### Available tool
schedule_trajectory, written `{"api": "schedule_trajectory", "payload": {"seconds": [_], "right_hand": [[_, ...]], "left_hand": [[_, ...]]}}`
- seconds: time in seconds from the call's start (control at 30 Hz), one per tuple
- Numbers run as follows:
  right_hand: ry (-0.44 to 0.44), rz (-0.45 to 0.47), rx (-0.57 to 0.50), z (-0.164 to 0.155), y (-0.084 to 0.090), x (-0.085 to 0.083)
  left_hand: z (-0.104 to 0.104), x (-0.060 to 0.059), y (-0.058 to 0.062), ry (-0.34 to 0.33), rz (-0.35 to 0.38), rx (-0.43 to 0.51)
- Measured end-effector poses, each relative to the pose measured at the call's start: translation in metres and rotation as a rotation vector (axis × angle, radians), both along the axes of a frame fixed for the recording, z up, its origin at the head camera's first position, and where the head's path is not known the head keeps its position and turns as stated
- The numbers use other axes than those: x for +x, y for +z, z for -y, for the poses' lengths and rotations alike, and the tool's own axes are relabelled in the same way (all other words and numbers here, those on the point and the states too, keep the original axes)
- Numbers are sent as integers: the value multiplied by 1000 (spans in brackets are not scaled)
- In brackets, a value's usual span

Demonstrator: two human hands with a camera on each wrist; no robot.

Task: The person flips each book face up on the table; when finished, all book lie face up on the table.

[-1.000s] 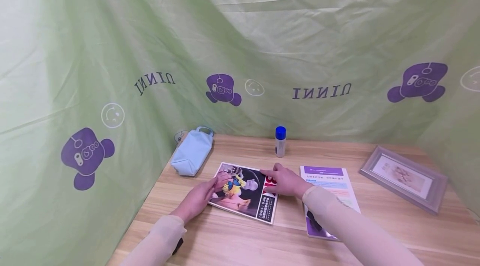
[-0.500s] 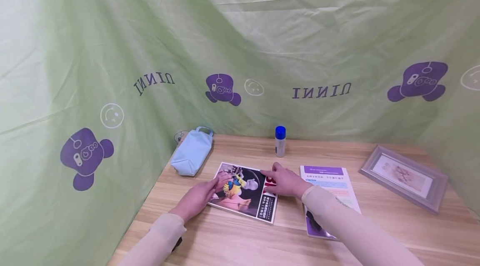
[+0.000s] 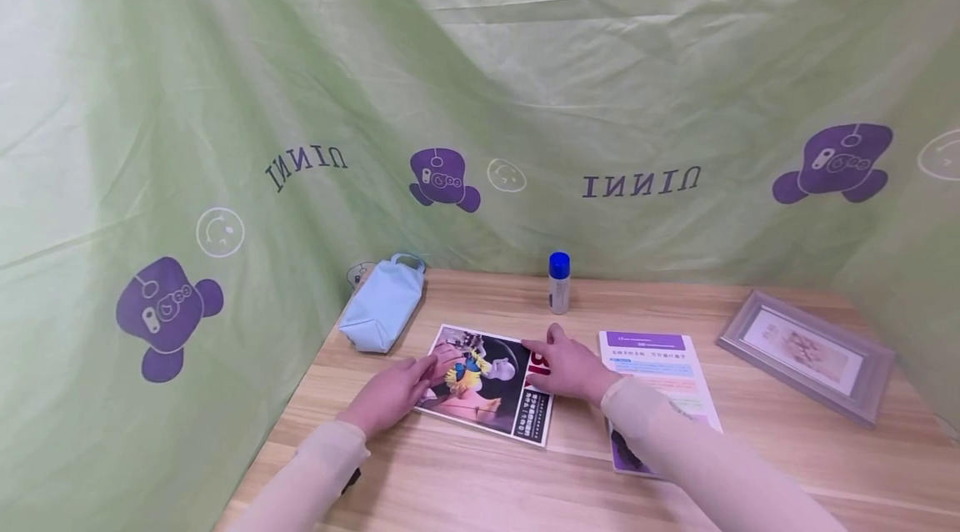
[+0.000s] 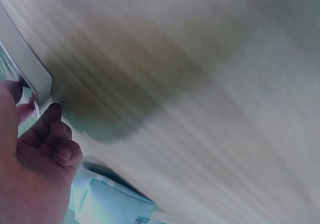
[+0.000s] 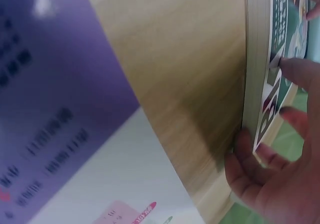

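Book held between two hands

Book (image 3: 483, 388), dark cover, flat on the table (image 3: 465, 478). Bordering it: blue pouch (image 3: 384, 304), near the far left corner; blue-capped bottle (image 3: 558, 286), upright beyond the far edge; booklet (image 3: 663, 369), right, a strip of wood between; picture frame (image 3: 806, 355), well apart, far right. Left hand (image 3: 388, 393): gripping left edge, fingers curled. Right hand (image 3: 567, 365): gripping far right corner, thumb on cover.

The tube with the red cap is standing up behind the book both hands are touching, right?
Not quite: the head view shows its cap is blue, not red. The tube does stand upright behind the book, which the left hand and right hand touch.
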State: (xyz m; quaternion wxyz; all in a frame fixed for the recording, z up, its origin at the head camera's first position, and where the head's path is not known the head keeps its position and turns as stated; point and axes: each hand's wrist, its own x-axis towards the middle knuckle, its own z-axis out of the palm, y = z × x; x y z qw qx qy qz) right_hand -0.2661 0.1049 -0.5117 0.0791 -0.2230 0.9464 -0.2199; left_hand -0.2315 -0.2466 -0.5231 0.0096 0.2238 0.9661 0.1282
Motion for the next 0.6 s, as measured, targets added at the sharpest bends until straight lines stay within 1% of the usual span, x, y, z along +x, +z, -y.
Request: {"api": "schedule_trajectory", "payload": {"seconds": [0.1,0.23,0.37,0.47,0.53,0.6], "right_hand": [[-45,-26,10,0,1,6],[-83,-73,43,2,4,17],[-80,-105,50,7,6,30],[-74,-128,49,12,6,40],[-60,-158,56,15,5,49],[-24,-213,66,18,4,57]], "left_hand": [[-1,-5,4,-5,9,-16],[-2,-14,7,-3,21,-4],[-4,-28,7,-3,21,20],[-6,-39,6,-10,2,48],[-8,-45,6,-14,-12,69],[-10,-51,6,-13,-32,81]]}}
